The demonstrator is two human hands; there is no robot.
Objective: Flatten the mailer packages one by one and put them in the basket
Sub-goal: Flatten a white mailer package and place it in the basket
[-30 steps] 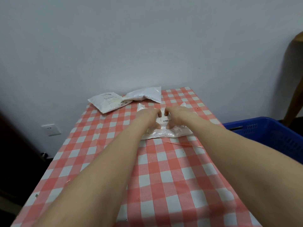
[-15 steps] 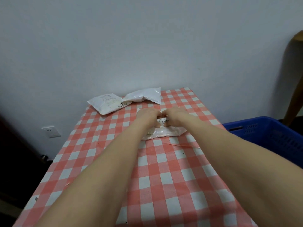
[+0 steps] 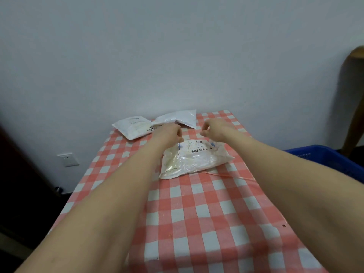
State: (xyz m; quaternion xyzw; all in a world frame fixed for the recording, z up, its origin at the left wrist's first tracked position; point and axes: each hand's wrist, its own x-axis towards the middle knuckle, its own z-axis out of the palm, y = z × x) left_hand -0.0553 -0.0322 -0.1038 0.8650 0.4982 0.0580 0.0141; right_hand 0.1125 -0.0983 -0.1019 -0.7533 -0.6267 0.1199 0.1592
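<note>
Head view: the mailer package [image 3: 195, 161] lies flat on the checked tabletop [image 3: 197, 217], past mid-table and straight ahead between the two outstretched forearms. Its long axis appears to run across the table from left to right, slightly slanted, so that the left end sits nearer the person and the right end points towards the blue basket [image 3: 325, 160]. The printed label with the barcode is on the far half, face up. Both hands are at its far edge. The left hand [image 3: 167, 133] has its fingers curled in by the far left corner, and the right hand [image 3: 214, 128] has curled fingers just above the far right part. Whether either hand pinches the film or only hovers over it cannot be told from here. The package looks puffy and crinkled, so flattening seems unfinished. The basket stands off the right edge of the table, lower than it, so the right hand is the nearer one for carrying the package over, a sideways move along its long axis. Two more mailers, one labelled [image 3: 134, 127] and one plain white [image 3: 177, 119], wait by the wall
</note>
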